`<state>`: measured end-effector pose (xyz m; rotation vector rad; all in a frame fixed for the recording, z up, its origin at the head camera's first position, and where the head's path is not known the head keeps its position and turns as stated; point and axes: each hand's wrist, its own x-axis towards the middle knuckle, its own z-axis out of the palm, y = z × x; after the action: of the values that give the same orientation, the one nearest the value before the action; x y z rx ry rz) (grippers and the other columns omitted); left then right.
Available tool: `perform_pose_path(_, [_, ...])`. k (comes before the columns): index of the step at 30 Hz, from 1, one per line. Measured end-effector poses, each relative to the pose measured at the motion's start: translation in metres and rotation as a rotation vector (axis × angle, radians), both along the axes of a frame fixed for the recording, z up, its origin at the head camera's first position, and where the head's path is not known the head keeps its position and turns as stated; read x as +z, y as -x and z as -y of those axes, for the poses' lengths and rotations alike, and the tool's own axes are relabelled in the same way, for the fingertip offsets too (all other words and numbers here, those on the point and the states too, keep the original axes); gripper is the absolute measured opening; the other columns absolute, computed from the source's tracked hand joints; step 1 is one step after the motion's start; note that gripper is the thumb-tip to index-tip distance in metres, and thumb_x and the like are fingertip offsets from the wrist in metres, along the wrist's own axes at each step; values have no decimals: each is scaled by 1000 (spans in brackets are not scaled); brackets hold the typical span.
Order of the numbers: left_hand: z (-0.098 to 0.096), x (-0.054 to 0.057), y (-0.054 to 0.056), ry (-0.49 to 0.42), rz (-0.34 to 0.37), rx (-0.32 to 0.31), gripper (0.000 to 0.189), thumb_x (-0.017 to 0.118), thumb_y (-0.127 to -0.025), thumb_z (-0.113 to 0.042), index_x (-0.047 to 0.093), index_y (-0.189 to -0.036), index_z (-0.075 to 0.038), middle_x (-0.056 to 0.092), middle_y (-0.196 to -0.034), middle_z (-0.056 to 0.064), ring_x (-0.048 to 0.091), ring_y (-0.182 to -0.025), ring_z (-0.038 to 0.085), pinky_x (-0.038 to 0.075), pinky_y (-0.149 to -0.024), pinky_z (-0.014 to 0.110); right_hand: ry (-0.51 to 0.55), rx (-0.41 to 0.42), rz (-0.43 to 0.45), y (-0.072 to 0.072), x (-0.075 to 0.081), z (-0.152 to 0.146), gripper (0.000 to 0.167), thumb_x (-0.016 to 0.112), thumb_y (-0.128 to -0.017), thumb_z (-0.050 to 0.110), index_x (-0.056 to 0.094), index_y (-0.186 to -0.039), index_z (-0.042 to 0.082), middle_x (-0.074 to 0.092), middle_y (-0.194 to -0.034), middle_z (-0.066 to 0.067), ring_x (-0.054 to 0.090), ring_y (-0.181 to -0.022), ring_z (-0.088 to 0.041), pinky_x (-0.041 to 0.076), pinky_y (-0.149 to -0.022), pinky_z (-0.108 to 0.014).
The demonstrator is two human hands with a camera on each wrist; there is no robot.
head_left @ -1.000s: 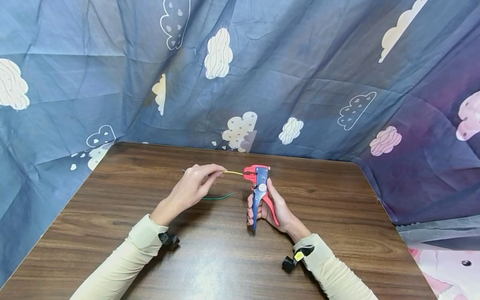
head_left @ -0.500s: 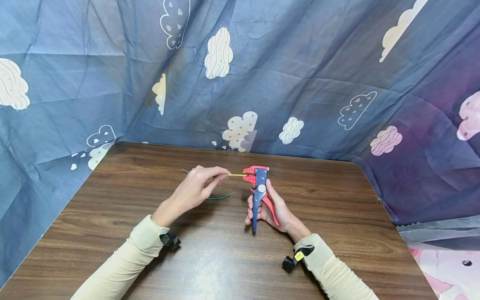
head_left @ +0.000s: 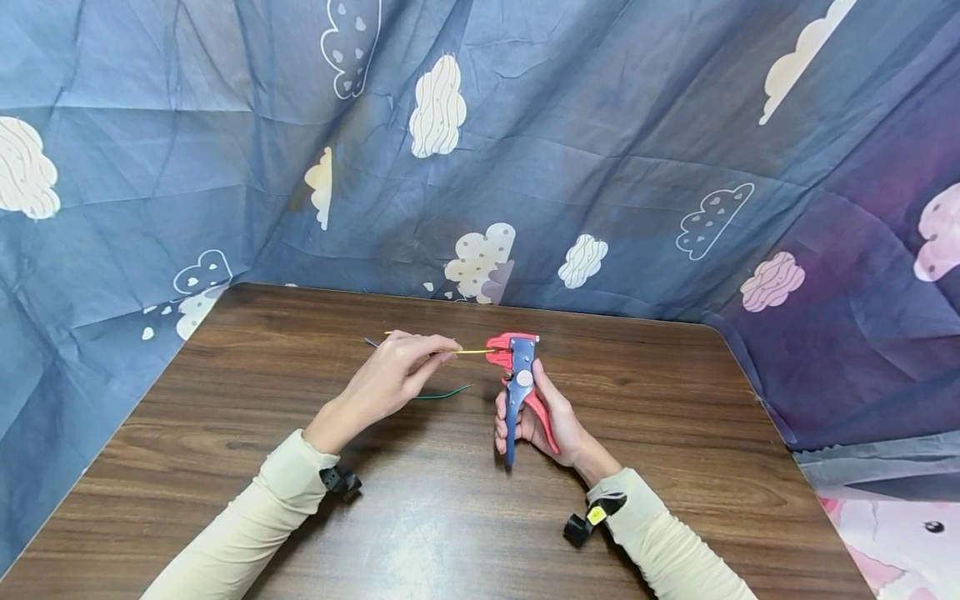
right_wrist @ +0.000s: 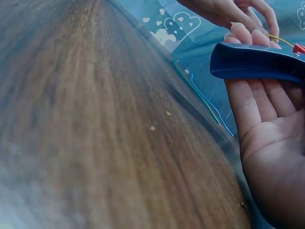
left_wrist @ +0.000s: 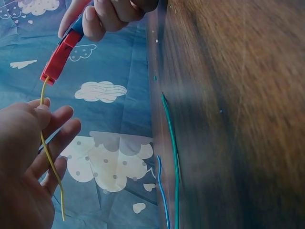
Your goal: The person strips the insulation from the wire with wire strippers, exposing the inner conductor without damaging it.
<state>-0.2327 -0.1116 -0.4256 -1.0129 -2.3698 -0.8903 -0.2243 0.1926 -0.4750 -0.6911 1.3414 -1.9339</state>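
Observation:
My left hand (head_left: 390,371) pinches a yellow wire (head_left: 474,352) between thumb and fingertips. One end of that wire runs into the red jaws of a wire stripper (head_left: 521,367); its other end hangs free past the palm in the left wrist view, where the wire (left_wrist: 51,160) bends gently. My right hand (head_left: 555,417) grips the stripper upright by its blue and red handles, fingers curled round the blue one. In the right wrist view the blue handle (right_wrist: 257,62) crosses the fingers. How far the wire tip reaches inside the jaws is hidden.
On the wooden table (head_left: 420,517) lie a green wire (left_wrist: 172,133) and a blue wire (left_wrist: 163,191), close together beneath the left hand. Tiny scraps, one of them yellow (right_wrist: 168,113), are scattered on the wood. A cloud-patterned cloth (head_left: 360,208) hangs behind the table.
My left hand has shifted slightly right and down, carrying the yellow wire further into the stripper's jaws. The right hand and stripper have barely moved.

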Motion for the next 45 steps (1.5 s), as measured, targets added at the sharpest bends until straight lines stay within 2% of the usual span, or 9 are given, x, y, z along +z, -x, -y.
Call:
perform_pose_path(5, [0,1,0,-2,-5,-11,25,69,-107,-16,76,-130,-23,81,-115,-13,67,-86,4,51,-97,46,-18,-18,-24,0,-1,0,89,5,-109,73,64,-101,7,69,-85,-2,71,-76,-19,64,-74,-39])
perform_pose_path(10, [0,1,0,-4,-14,-13,24,68,-108,-18,76,-131,-22,80,-112,-13,66,-87,4,51,-99,46,-44,-24,-24,-1,-2,0,90,5,-107,76,62,-95,7,65,-78,-1,68,-70,-19,61,-69,-38])
perform_pose_path(28, [1,1,0,-6,-14,-15,23,66,-109,-21,76,-130,-22,80,-111,-13,68,-90,4,51,-99,46,-84,-31,-53,-2,0,1,90,2,-107,76,58,-90,7,63,-74,0,66,-63,-18,59,-64,-35])
perform_pose_path(38, [0,2,1,-20,-20,-34,26,71,-105,-13,77,-129,-21,80,-106,-14,65,-85,4,51,-96,44,-143,-90,-86,-6,4,2,91,2,-106,77,56,-87,7,62,-71,0,64,-60,-17,59,-61,-35])
perform_pose_path(45, [-1,3,-2,-10,-20,-28,23,69,-107,-17,77,-129,-21,80,-112,-13,65,-86,5,51,-96,45,-166,-139,-129,-8,3,3,89,1,-107,75,52,-84,6,59,-66,0,61,-53,-17,57,-55,-36])
